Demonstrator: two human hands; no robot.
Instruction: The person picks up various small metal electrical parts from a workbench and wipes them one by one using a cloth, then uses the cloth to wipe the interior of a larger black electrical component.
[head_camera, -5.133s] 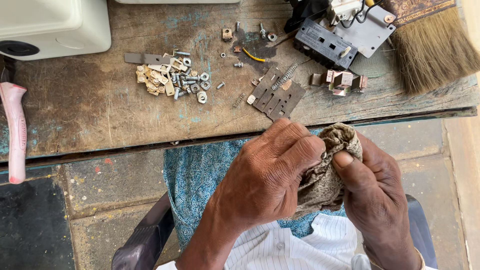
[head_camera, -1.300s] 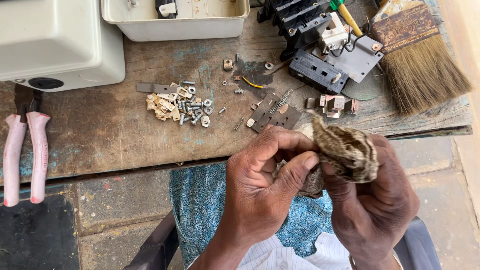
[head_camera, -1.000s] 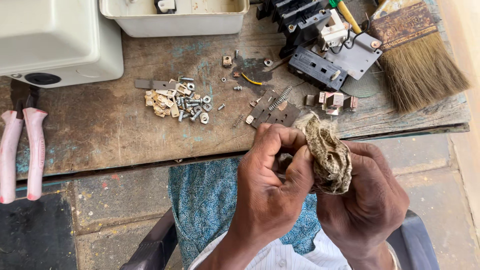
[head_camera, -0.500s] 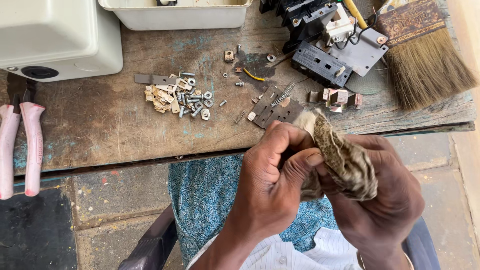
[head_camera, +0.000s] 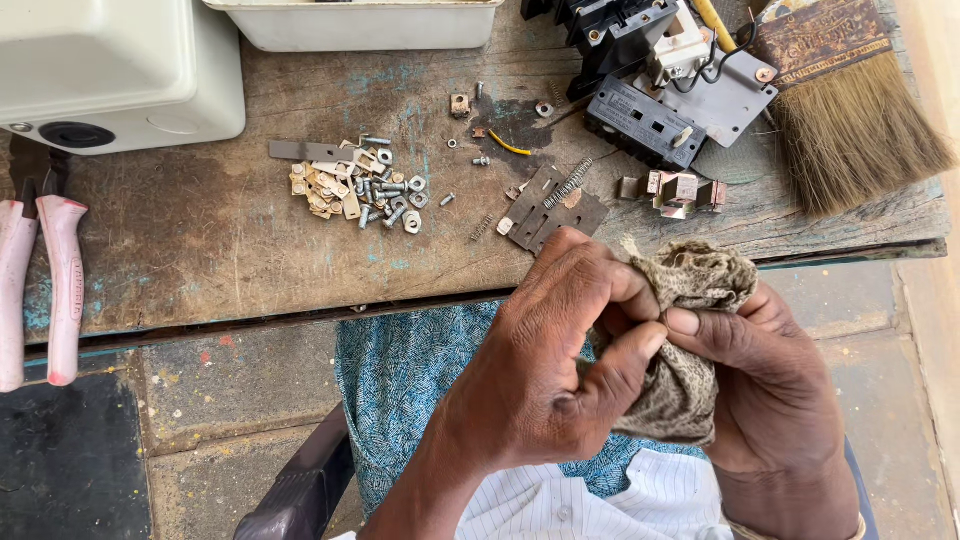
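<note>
We see cloth bunched between hands, just below table edge. Left hand pinches cloth, fingers curled; right hand grips it, thumb pressing. Screws well apart.

Two bare hands, the left hand and the right hand, were in view, with one crumpled brown patterned cloth between them. On the worn wooden bench lay one pair of pink-handled pliers, one wide bristle paintbrush, two cream plastic housings, one dark grey electrical switch assembly, and one loose pile of small metal screws, nuts and brass contacts, too many to count.
</note>
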